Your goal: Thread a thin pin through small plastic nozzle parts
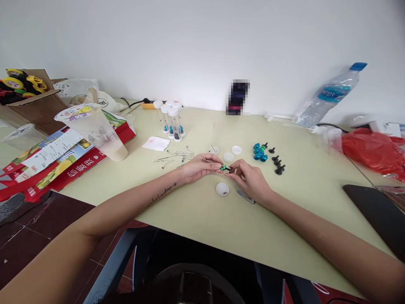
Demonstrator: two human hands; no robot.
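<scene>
Above the middle of the table, my left hand [198, 169] pinches a small shiny green piece [223, 167] between thumb and fingertips. A thin metal rod [205, 159] runs across the same hand's fingers. My right hand [253, 179] is closed on a small black stemmed piece [229, 169], whose stem points at the green one; whether they are joined, I cannot tell. Just below lies a white cap [222, 189] with tiny bits inside. Several metal rods [245, 196] lie beside my right hand. To the right are shiny blue pieces [259, 154] and loose black stemmed pieces [278, 164].
Thin metal rods with coloured tips [180, 154] lie left of my hands. Behind them stand white-capped clear tubes [174, 122]. A drink cup [98, 131] and red bag [85, 169] are left; a water bottle [330, 97] leans on the wall. A black tablet-like slab [373, 215] lies right.
</scene>
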